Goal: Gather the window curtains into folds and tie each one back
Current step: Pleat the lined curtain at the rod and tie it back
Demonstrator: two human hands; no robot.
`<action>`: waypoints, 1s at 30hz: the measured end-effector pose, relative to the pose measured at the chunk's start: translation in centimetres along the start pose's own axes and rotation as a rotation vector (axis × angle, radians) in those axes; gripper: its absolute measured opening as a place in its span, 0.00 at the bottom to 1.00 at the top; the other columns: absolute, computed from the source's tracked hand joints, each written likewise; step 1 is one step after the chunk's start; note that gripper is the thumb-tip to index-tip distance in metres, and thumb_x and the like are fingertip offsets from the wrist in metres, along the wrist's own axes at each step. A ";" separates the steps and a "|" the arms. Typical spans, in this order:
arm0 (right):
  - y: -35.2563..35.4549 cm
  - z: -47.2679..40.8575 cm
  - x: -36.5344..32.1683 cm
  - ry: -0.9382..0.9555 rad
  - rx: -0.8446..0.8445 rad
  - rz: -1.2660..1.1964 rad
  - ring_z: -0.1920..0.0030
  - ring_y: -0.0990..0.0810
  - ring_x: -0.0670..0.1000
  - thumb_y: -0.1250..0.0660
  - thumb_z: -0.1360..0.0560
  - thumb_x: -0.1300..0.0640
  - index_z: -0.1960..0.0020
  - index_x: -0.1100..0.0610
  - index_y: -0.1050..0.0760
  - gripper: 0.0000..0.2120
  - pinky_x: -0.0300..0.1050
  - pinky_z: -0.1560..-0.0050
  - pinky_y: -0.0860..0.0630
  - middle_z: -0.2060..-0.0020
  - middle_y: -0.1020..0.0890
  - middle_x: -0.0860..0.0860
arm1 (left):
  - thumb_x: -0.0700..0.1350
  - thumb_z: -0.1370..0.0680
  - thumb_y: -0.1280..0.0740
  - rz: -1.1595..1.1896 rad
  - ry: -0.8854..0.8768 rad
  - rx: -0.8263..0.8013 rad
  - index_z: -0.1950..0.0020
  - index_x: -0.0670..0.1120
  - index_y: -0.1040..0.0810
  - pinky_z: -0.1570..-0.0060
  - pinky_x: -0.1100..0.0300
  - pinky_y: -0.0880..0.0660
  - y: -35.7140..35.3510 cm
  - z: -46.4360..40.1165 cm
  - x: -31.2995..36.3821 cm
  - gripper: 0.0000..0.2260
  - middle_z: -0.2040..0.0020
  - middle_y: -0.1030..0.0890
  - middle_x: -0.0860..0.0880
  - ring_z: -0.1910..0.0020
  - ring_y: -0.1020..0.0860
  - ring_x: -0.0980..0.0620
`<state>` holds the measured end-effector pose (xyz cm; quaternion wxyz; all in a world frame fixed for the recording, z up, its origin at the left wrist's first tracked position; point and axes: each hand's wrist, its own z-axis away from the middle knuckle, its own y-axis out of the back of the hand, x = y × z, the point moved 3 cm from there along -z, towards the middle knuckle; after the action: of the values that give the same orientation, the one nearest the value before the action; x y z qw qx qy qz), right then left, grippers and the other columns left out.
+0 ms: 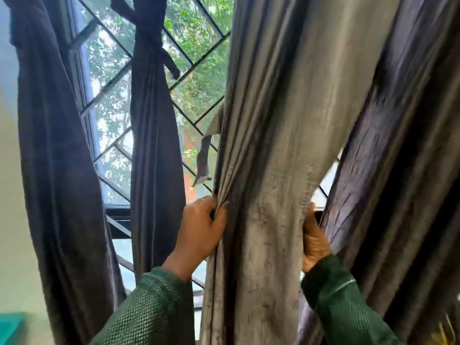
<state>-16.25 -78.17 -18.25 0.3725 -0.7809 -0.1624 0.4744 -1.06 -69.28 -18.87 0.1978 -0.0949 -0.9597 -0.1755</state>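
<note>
Both hands are on the grey curtain [271,150] here. The left hand [201,232] has its fingers curled tight round a bunch of folds at the curtain's left edge, pinching the pleats together. The right hand [314,241] grips the opposite edge at about the same height, fingers wrapped behind the cloth, thumb on the near side. Between the two grips the fabric hangs flat and wide, not yet gathered. Just above the left grip a loose strap [204,158] dangles off the curtain's edge against the window grille [199,58]. Right of the right hand, a darker purple curtain [398,170] hangs touching that hand's knuckles. Over to the left of the left hand, a dark curtain [154,145] hangs already bunched and knotted with its tie, and beyond it another dark curtain [52,145] by the wall [12,220]. Green sleeves [154,307] on both arms.
</note>
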 end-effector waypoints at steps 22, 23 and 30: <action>-1.7 -2.8 2.0 -0.025 0.009 0.463 0.57 0.15 0.51 0.17 0.53 0.44 0.56 0.58 0.15 0.30 0.42 0.60 0.19 0.56 0.15 0.56 | 0.68 0.30 0.38 0.394 0.195 -0.092 0.64 0.32 0.23 0.70 0.44 0.27 1.7 1.1 1.1 0.36 0.67 0.23 0.33 0.71 0.25 0.41; -1.6 -2.9 2.2 -0.020 0.006 0.478 0.58 0.15 0.51 0.17 0.54 0.44 0.56 0.57 0.15 0.29 0.42 0.60 0.20 0.57 0.15 0.56 | 0.68 0.31 0.36 0.366 0.192 -0.085 0.64 0.33 0.22 0.70 0.44 0.26 1.8 1.0 1.1 0.35 0.67 0.21 0.34 0.70 0.23 0.40; 0.1 -2.7 0.6 0.002 0.152 0.687 0.57 0.15 0.51 0.29 0.37 0.53 0.53 0.57 0.19 0.14 0.44 0.61 0.19 0.57 0.14 0.52 | 0.59 0.28 0.37 0.231 0.162 -0.010 0.70 0.38 0.23 0.77 0.55 0.31 2.2 0.5 0.3 0.24 0.74 0.22 0.42 0.76 0.26 0.45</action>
<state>-13.60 -79.01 -17.94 0.2486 -0.7604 0.1458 0.5819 -0.97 -67.06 -18.48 0.2929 -0.1914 -0.9225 -0.1631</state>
